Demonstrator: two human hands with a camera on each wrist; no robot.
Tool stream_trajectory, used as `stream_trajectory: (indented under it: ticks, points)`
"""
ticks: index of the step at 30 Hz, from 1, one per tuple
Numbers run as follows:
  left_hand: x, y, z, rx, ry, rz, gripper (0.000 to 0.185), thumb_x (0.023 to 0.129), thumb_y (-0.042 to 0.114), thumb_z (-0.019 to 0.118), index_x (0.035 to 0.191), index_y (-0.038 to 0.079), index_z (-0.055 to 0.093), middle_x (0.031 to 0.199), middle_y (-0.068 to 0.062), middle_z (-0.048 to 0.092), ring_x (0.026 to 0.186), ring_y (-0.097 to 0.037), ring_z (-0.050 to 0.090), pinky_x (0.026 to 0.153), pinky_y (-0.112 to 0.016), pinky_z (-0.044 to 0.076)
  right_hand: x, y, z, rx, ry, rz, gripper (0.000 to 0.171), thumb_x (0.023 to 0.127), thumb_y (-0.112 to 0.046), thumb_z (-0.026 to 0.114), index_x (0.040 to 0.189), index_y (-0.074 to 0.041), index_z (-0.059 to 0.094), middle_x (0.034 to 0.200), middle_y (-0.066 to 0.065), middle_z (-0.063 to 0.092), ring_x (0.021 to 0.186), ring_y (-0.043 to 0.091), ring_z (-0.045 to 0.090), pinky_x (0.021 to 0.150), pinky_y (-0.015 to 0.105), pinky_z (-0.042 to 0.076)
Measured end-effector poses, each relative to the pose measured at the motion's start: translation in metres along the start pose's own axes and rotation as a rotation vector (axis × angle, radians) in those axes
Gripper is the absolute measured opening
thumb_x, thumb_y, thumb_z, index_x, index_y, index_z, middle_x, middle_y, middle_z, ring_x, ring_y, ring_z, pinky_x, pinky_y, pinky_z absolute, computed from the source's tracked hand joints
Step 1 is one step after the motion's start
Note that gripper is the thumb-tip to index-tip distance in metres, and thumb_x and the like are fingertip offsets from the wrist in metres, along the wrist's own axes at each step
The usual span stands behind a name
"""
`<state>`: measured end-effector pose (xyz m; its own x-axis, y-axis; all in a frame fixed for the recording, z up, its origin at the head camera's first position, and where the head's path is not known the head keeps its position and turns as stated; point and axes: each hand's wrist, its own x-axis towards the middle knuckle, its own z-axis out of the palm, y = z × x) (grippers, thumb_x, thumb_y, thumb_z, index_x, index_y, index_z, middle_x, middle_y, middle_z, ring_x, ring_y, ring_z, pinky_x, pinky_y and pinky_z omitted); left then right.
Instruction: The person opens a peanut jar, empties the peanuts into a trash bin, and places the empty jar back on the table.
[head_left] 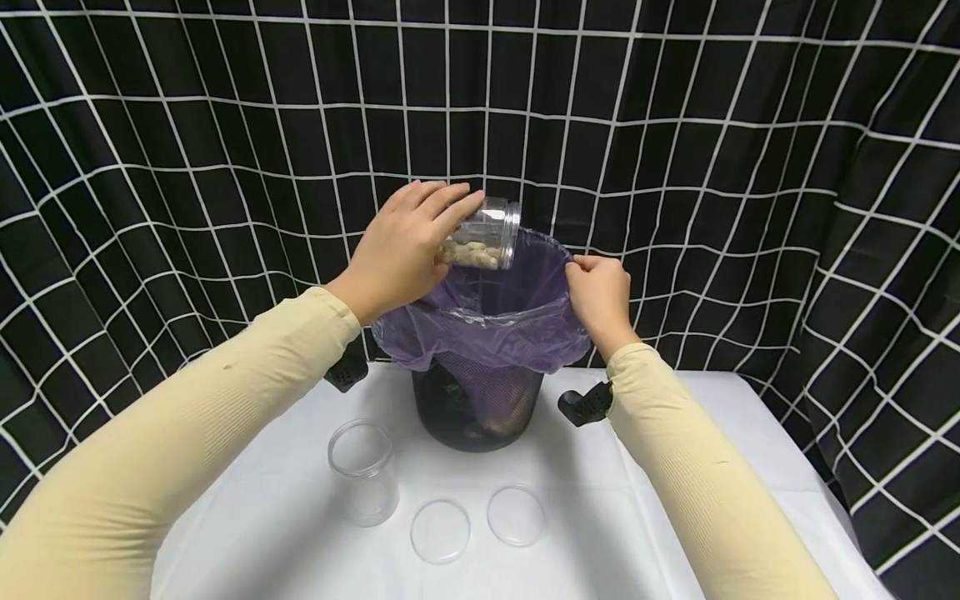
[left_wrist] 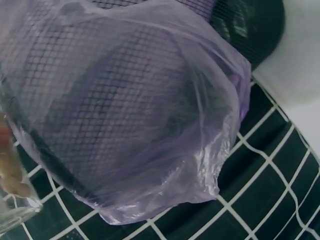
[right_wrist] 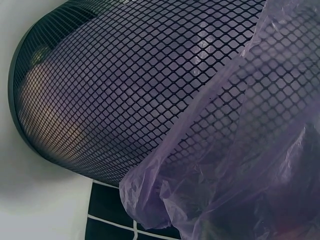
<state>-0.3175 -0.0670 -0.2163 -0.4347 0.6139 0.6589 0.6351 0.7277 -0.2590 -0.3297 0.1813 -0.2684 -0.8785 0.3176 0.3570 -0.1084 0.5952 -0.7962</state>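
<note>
Left hand [head_left: 401, 250] grips tilted jar [head_left: 487, 233] over bag-lined bin [head_left: 480, 408].

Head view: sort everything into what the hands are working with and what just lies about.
In hand: left hand grips tilted jar of pale pieces; right hand pinches purple bag lining mesh bin.
Lying about: empty clear jar, two clear lids, white table.

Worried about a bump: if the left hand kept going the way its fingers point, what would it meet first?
Probably the right hand pinching the purple bag; the left hand points rightward across the bin's mouth, though depth is unclear.
</note>
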Motion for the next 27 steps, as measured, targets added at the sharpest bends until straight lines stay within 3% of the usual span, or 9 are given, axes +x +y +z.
stream_trajectory:
  ticks: [3,9,16,21,27]
  points:
    - [0.0015,-0.0028,-0.0003,-0.041,-0.02,0.003,0.07,0.078,0.003,0.073,0.144,0.009,0.051,0.144,-0.013,0.055,0.134,-0.032,0.049,0.122,-0.04,0.032,0.0006,0.0002,-0.0011,-0.003,0.003,-0.006,0.036,0.095,-0.015,0.052,0.123,0.002,0.068,0.124,0.02,0.068,0.119,0.036,0.063,0.101,0.047,0.052]
    - [0.0033,-0.0056,-0.0002,-0.089,-0.165,0.044,0.07,0.079,0.004,0.073,0.145,0.011,0.05,0.142,-0.012,0.057,0.133,-0.031,0.05,0.123,-0.042,0.03,0.0006,0.0018,-0.0032,-0.015,0.008,-0.012,0.036,0.096,-0.014,0.052,0.123,0.003,0.068,0.123,0.021,0.068,0.118,0.036,0.064,0.1,0.047,0.052]
    - [0.0055,-0.0073,-0.0072,-0.056,-0.103,-0.045,0.07,0.081,0.002,0.071,0.147,0.011,0.048,0.148,-0.011,0.053,0.139,-0.032,0.045,0.126,-0.044,0.025,0.0009,0.0024,-0.0012,-0.01,0.008,-0.014,0.036,0.096,-0.015,0.052,0.123,0.003,0.068,0.123,0.021,0.068,0.117,0.036,0.064,0.099,0.048,0.053]
    - [0.002,-0.0067,-0.006,-0.06,-0.176,-0.033,0.069,0.082,0.002,0.07,0.147,0.012,0.048,0.147,-0.012,0.053,0.138,-0.033,0.045,0.126,-0.045,0.025,0.0007,0.0019,0.0,-0.01,0.001,-0.009,0.036,0.096,-0.015,0.052,0.123,0.002,0.068,0.123,0.02,0.068,0.117,0.036,0.064,0.099,0.047,0.053]
    - [0.0019,-0.0078,-0.0055,-0.039,-0.098,-0.032,0.069,0.081,0.0,0.069,0.146,0.01,0.05,0.146,-0.012,0.054,0.137,-0.032,0.047,0.126,-0.045,0.026,-0.0003,0.0008,0.0008,-0.002,-0.002,-0.003,0.036,0.096,-0.015,0.052,0.124,0.003,0.067,0.123,0.02,0.068,0.116,0.035,0.064,0.098,0.047,0.053]
